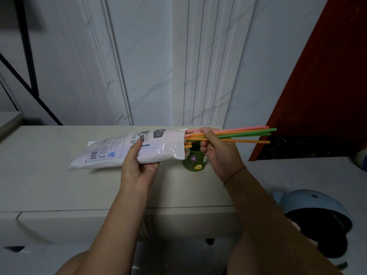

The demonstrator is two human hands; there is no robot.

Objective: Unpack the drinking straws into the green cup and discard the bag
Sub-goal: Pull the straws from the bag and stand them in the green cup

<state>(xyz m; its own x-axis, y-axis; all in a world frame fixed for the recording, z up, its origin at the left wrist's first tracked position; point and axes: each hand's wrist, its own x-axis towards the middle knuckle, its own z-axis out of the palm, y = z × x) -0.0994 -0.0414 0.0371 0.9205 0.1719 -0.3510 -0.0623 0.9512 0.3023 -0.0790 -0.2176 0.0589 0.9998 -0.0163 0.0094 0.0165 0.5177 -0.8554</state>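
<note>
My left hand point(139, 165) grips the white printed straw bag point(127, 149) around its middle, holding it nearly level above the counter with its open mouth pointing right. Several pink, orange and green straws point(244, 133) stick out of that mouth. My right hand point(216, 149) pinches this bunch just outside the bag. The green cup point(195, 164), decorated with small cartoon figures, stands on the counter right below the bag's mouth, partly hidden by the bag and my right hand.
The pale counter point(59, 185) runs against a white marbled wall. A red-brown panel point(317, 86) stands at the right. A blue helmet point(315, 211) lies at the lower right. A black metal frame point(29, 76) rises at the far left.
</note>
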